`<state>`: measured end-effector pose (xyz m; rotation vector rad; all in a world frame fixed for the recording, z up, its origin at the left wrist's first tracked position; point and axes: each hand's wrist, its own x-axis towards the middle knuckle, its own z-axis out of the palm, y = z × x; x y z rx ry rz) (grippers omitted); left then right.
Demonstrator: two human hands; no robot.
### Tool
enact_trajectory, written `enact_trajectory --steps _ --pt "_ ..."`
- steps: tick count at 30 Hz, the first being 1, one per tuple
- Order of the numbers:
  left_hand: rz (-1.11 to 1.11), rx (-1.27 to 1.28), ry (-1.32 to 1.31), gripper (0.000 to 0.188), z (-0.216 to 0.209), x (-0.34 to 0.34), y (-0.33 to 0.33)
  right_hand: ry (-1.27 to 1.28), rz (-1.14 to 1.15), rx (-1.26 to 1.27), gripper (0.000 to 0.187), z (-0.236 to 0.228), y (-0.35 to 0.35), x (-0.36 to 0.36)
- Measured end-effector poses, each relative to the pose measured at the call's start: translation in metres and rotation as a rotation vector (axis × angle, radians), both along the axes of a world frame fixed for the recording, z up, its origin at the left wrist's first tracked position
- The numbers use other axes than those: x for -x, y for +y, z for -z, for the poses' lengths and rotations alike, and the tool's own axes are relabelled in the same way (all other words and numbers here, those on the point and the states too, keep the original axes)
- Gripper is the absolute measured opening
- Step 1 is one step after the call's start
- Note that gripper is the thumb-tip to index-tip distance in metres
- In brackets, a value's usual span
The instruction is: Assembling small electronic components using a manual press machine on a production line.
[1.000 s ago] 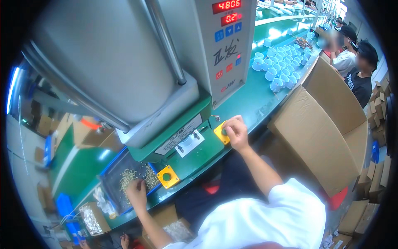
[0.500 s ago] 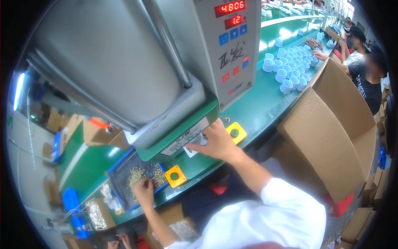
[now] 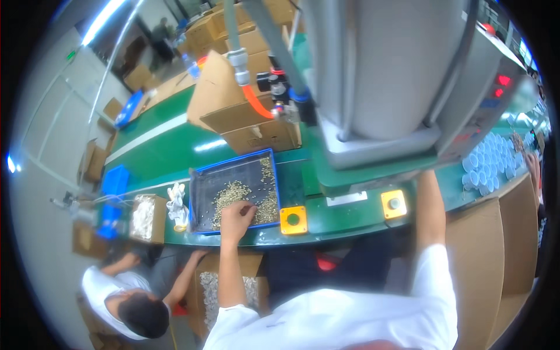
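My left hand (image 3: 234, 220) is over a blue-rimmed tray (image 3: 205, 169) of small brass-coloured metal parts (image 3: 231, 195). Its thumb and fingers are pinched together at the edge of the pile; whatever lies between them is too small to make out. A press machine (image 3: 379, 154) with a grey cylinder and green base stands to the right. My right forearm (image 3: 430, 210) reaches up behind the machine's right side, and the machine hides that hand and its fingers. Two yellow boxes with round green buttons, a left one (image 3: 293, 220) and a right one (image 3: 394, 204), sit on the bench's front edge.
Many light-blue cups (image 3: 487, 163) stand at the far right. A large cardboard box (image 3: 466, 245) is on my right, another (image 3: 256, 131) behind the tray. White gloves (image 3: 177, 207) and a small carton (image 3: 149, 219) lie left. A person (image 3: 125, 300) sits at lower left.
The view has swung left, bringing the tray to the middle. My right hand, earlier visible with spread fingers by the machine's base, is now behind the machine. My left hand stays at the metal parts.
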<state>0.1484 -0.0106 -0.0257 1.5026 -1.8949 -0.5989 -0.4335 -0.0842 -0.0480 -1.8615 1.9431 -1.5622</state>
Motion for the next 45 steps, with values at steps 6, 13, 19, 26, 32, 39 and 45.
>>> enact_trajectory --steps 6,13,19,26,32,39,45 --pt "0.022 0.088 -0.116 0.014 0.018 -0.005 -0.023 0.050 0.046 0.124 0.062 0.021 -0.040 0.059" --pt "0.050 0.104 -0.150 0.014 0.010 0.009 -0.020 0.651 0.879 -0.217 0.048 -0.018 0.162 0.094" --pt "0.042 -0.018 -0.127 0.014 0.008 -0.009 -0.007 0.822 1.084 -0.490 0.018 0.000 0.215 0.135" --pt "0.071 0.013 -0.134 0.015 -0.002 0.000 -0.011 -0.315 0.267 0.355 0.018 -0.068 0.199 -0.093" --pt "0.072 0.079 -0.109 0.015 -0.008 0.003 -0.009 -0.203 -0.054 0.357 0.053 -0.062 0.164 -0.219" --pt "0.029 0.087 -0.029 0.015 0.001 0.000 -0.009 -0.045 0.017 0.326 0.064 -0.058 0.153 -0.236" --pt "0.026 0.115 -0.064 0.016 -0.002 0.005 -0.009 -0.049 0.073 0.258 0.060 -0.072 0.153 -0.239"
